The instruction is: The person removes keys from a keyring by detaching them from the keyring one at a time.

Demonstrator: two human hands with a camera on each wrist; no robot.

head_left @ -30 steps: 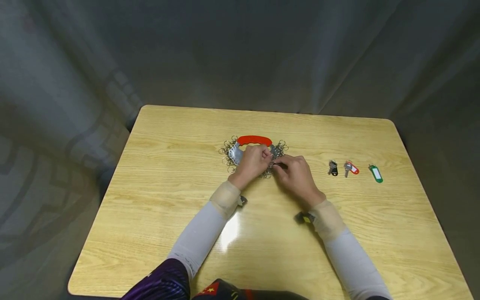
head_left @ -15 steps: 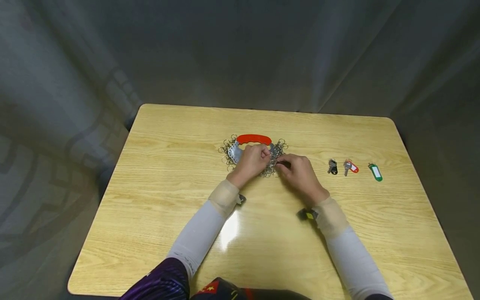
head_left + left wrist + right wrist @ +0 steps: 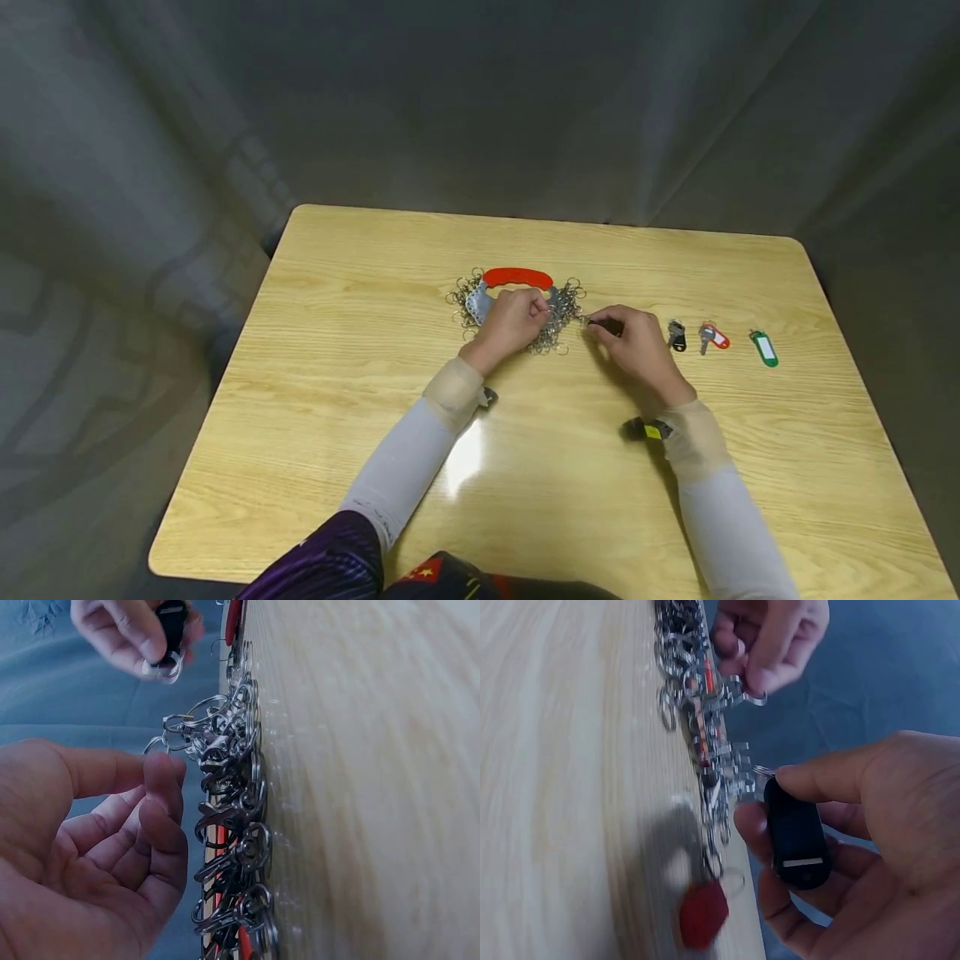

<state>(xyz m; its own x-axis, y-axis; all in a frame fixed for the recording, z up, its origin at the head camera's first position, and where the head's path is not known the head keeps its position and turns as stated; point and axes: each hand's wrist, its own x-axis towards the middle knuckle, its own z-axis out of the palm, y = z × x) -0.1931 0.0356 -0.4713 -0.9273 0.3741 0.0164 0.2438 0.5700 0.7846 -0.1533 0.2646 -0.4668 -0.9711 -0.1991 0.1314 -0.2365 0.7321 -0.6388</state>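
Note:
A key carrier, a grey metal plate [image 3: 478,303] with a red handle [image 3: 517,277] and many metal clips and rings [image 3: 551,333] round its edge, lies on the wooden table. My left hand [image 3: 513,323] is over its front right part. In the left wrist view, the thumb and forefinger pinch a ring [image 3: 155,742] among the clips. My right hand [image 3: 636,346] is just right of the carrier and holds a black key tag [image 3: 796,836]. A small metal ring [image 3: 174,669] hangs from the tag. Whether a key is with it is hidden.
To the right on the table [image 3: 375,275] lie a key with a black tag [image 3: 678,336], a key with a red tag [image 3: 718,337] and a green tag [image 3: 766,348]. Grey curtains [image 3: 465,108] hang behind the table's far edge.
My right hand has moved right with the black key tag, away from the carrier's clips and my left hand. The left hand stays at nearly the same spot on the carrier.

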